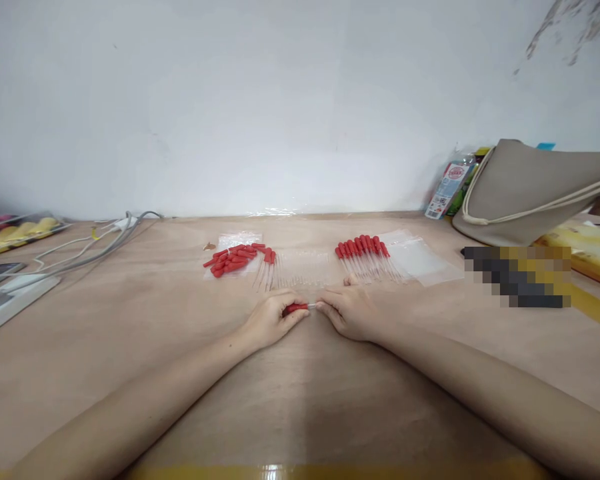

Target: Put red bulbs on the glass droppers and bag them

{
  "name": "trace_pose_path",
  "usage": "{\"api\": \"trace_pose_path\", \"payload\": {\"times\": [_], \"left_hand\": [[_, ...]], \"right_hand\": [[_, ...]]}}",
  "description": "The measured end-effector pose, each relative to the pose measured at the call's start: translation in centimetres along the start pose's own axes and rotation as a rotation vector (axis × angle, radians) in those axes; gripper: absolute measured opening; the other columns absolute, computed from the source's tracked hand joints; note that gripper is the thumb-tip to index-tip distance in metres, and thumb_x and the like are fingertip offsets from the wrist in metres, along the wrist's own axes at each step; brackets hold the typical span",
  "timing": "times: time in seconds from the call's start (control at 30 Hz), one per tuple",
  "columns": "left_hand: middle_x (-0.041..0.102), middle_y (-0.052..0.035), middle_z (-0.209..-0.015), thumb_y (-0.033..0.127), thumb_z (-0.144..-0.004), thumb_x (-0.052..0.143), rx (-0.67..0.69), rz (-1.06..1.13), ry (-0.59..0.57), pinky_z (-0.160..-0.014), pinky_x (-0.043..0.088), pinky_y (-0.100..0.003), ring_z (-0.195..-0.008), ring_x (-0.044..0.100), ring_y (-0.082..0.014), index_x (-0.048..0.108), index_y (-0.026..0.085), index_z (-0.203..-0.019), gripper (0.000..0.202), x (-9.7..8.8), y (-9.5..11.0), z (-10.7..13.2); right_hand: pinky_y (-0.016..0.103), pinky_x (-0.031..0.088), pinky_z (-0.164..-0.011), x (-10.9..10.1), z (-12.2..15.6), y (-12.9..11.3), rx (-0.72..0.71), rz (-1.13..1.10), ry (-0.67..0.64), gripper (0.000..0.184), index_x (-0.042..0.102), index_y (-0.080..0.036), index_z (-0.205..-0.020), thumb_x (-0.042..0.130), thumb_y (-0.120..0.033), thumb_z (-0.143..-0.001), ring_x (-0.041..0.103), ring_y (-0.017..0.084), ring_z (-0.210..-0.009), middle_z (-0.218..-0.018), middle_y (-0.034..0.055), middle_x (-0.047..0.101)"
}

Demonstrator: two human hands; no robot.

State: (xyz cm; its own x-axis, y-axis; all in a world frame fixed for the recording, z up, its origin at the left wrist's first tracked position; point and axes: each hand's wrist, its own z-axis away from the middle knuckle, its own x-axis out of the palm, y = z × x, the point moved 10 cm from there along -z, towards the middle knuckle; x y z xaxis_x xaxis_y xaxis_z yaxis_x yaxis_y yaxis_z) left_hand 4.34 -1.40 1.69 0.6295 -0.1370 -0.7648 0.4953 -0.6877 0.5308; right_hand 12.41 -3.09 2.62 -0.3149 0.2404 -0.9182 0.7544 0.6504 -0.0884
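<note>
Left hand (275,319) pinches a red cap (296,308), right hand (353,313) its clear tube (312,306), mid-table (260,407); capped tubes (363,247) look done at right, loose caps (230,261) and bare tubes (303,268) wait farther left.

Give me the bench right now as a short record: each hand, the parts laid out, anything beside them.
Left hand: the left hand grips a red cap
Right hand: the right hand pinches a thin clear tube
Cap and tube: in line between the hands; how far the tube sits inside, cannot tell
Loose caps: red pile, left of centre
Uncapped tubes: clear row, beyond the hands
Capped tubes: larger group right of the row; a few beside the pile
Far right: beige bag
</note>
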Motion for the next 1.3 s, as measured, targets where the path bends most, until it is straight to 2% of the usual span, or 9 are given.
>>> {"api": "trace_pose_path", "payload": {"times": [0.13, 0.23, 0.3, 0.4, 0.5, 0.73, 0.93, 1.13, 1.3], "left_hand": [[0.060, -0.0024, -0.076, 0.025, -0.080, 0.054, -0.052, -0.027, 0.018, -0.061, 0.043, -0.024, -0.065, 0.053, -0.0117, 0.063, 0.017, -0.086, 0.013, -0.1, -0.4, 0.0], [0.057, -0.0026, -0.085, 0.025, -0.078, 0.056, -0.090, 0.016, 0.066, -0.059, 0.045, -0.023, -0.063, 0.051, -0.0097, 0.055, 0.017, -0.104, 0.027, -0.4, -1.0, 0.0], [0.054, -0.0032, -0.090, 0.026, -0.077, 0.056, -0.113, 0.035, 0.081, -0.059, 0.045, -0.023, -0.063, 0.050, -0.0095, 0.049, 0.018, -0.112, 0.036, -0.4, -1.5, 0.1], [0.051, -0.0026, -0.086, 0.027, -0.078, 0.054, -0.092, -0.009, 0.046, -0.061, 0.045, -0.025, -0.065, 0.049, -0.0106, 0.053, 0.018, -0.107, 0.030, -0.1, -1.3, 0.0], [0.049, -0.0014, -0.079, 0.026, -0.079, 0.053, -0.069, -0.031, 0.027, -0.063, 0.044, -0.027, -0.065, 0.048, -0.0113, 0.056, 0.018, -0.104, 0.026, -0.1, -1.0, -0.1], [0.049, -0.0030, -0.082, 0.026, -0.080, 0.051, -0.075, -0.018, -0.008, -0.063, 0.044, -0.026, -0.067, 0.049, -0.0114, 0.058, 0.016, -0.095, 0.019, 0.1, -1.0, 0.1], [0.051, -0.0038, -0.084, 0.025, -0.080, 0.052, -0.063, -0.017, -0.019, -0.063, 0.044, -0.026, -0.067, 0.049, -0.0112, 0.059, 0.017, -0.092, 0.016, 0.1, -0.8, -0.1], [0.053, -0.0039, -0.086, 0.024, -0.081, 0.050, -0.022, -0.019, -0.018, -0.062, 0.044, -0.025, -0.067, 0.050, -0.0109, 0.059, 0.017, -0.090, 0.014, 0.4, -0.2, 0.1], [0.055, -0.0042, -0.079, 0.027, -0.081, 0.051, 0.101, -0.188, 0.207, -0.073, 0.042, -0.030, -0.076, 0.050, -0.0157, 0.058, 0.018, -0.075, 0.012, -2.0, 1.0, 0.3]], "right_hand": [[0.031, 0.025, -0.074, -0.2, -0.6, 0.2, -0.009, -0.030, -0.104, 0.025, 0.061, -0.019, -0.072, 0.043, -0.027, -0.087, 0.053, 0.013, -0.065, -0.073, 0.0012, 0.066], [0.030, 0.028, -0.068, -0.6, -0.8, 2.7, 0.068, -0.013, -0.211, 0.023, 0.064, -0.019, -0.066, 0.048, -0.027, -0.082, 0.053, 0.014, -0.060, -0.066, 0.0021, 0.066], [0.027, 0.029, -0.059, -1.6, -0.9, 6.8, 0.283, -0.054, -0.183, 0.026, 0.065, -0.019, -0.064, 0.048, -0.030, -0.081, 0.052, 0.014, -0.057, -0.062, 0.0021, 0.064], [0.026, 0.029, -0.053, -3.4, -0.1, 13.1, 0.667, -0.059, -0.011, 0.037, 0.064, -0.019, -0.061, 0.042, -0.041, -0.082, 0.052, 0.015, -0.056, -0.061, 0.0031, 0.062], [0.027, 0.029, -0.056, -3.5, 0.1, 15.4, 0.844, 0.049, 0.062, 0.037, 0.062, -0.020, -0.055, 0.043, -0.042, -0.078, 0.054, 0.017, -0.060, -0.060, 0.0038, 0.061], [0.033, 0.029, -0.069, -1.5, -1.1, 15.0, 0.837, 0.191, 0.021, 0.028, 0.062, -0.018, -0.063, 0.044, -0.035, -0.076, 0.056, 0.022, -0.074, -0.065, 0.0067, 0.061], [0.035, 0.027, -0.071, -1.6, -1.7, 13.8, 0.764, 0.230, 0.017, 0.033, 0.062, -0.018, -0.065, 0.040, -0.039, -0.079, 0.055, 0.022, -0.074, -0.068, 0.0070, 0.062], [0.035, 0.028, -0.072, 0.8, -3.4, 11.3, 0.717, 0.155, -0.144, 0.029, 0.064, -0.017, -0.071, 0.045, -0.038, -0.076, 0.057, 0.023, -0.075, -0.072, 0.0089, 0.064], [0.041, 0.026, -0.077, 1.4, -3.8, 11.9, 0.772, 0.142, -0.157, 0.028, 0.065, -0.016, -0.073, 0.047, -0.036, -0.073, 0.058, 0.023, -0.072, -0.070, 0.0088, 0.064]]}}
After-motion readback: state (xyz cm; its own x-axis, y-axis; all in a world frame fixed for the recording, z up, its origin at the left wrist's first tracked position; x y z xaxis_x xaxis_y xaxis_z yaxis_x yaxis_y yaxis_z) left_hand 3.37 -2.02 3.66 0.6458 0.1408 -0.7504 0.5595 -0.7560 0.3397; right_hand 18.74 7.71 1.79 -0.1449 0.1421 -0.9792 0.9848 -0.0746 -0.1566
